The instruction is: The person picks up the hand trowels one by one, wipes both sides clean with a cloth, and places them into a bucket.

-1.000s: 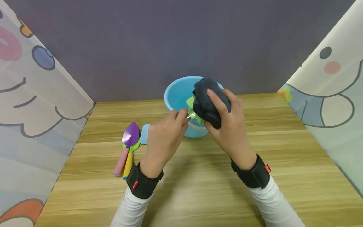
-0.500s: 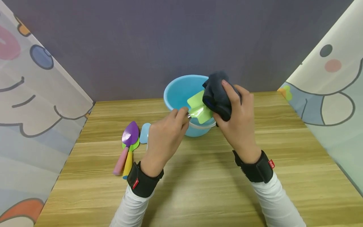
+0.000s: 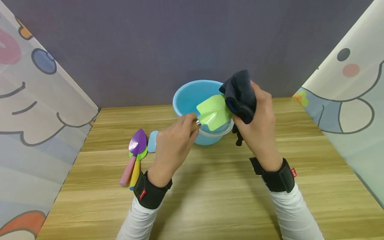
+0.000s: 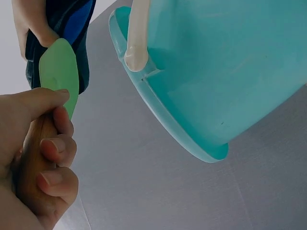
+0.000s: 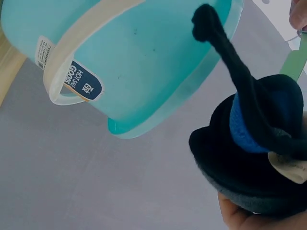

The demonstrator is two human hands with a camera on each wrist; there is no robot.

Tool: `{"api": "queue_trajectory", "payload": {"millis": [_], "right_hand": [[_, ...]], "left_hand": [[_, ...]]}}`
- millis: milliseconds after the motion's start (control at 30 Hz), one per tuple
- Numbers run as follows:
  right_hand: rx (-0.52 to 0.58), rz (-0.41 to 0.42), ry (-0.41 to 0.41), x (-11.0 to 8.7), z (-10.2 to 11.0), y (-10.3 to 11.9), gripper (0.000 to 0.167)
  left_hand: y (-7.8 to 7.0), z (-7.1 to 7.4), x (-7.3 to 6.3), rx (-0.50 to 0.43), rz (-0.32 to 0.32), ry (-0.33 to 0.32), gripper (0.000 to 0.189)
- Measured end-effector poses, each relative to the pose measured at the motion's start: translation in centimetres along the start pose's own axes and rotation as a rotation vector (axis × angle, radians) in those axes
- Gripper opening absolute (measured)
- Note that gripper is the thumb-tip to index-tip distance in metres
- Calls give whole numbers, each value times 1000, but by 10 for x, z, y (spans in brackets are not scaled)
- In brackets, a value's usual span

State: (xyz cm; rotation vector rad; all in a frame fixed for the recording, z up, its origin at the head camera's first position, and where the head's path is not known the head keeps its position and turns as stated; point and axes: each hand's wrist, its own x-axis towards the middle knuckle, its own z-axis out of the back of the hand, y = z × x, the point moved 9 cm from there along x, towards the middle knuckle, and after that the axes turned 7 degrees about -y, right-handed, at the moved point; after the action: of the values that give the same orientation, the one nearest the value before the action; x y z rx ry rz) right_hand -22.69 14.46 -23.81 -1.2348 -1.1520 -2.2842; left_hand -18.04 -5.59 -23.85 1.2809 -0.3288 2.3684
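Left hand (image 3: 174, 145) wrapped round the wooden handle (image 4: 36, 155) of the green shovel (image 3: 214, 111) — blade up over the blue bucket's (image 3: 186, 96) opening. Right hand (image 3: 260, 133) grips the bunched dark cloth (image 3: 240, 95) at the blade's far end — can't tell whether they touch. Purple trowel (image 3: 138, 141) lies on the table (image 3: 216, 200), left of the bucket.

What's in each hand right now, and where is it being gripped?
Left hand: the light-green trowel, by its brown handle. Right hand: the dark cloth, by its bunched-up body.
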Motion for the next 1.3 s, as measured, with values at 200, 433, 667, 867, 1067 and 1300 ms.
{"api": "queue_trajectory", "payload": {"millis": [200,433,667,867,1067,1300], "right_hand": [[-14,-77,-48,2,8,-9,73],[48,-68,-172,3,23,-5,64],[155,-64,-312,0,34,6,66],[266,116,-339,-10,28,35,68],[346,268,-173,-24,5,60,67],[237,269,-45,-31,-15,64,68]], "left_hand": [[4,0,-1,31,22,3,18],[16,-1,-2,34,105,44,26],[23,4,-3,33,158,-25,28],[26,5,-2,-36,194,-35,29],[26,2,-3,-168,241,11,31],[20,2,-4,-223,238,34,20]]}}
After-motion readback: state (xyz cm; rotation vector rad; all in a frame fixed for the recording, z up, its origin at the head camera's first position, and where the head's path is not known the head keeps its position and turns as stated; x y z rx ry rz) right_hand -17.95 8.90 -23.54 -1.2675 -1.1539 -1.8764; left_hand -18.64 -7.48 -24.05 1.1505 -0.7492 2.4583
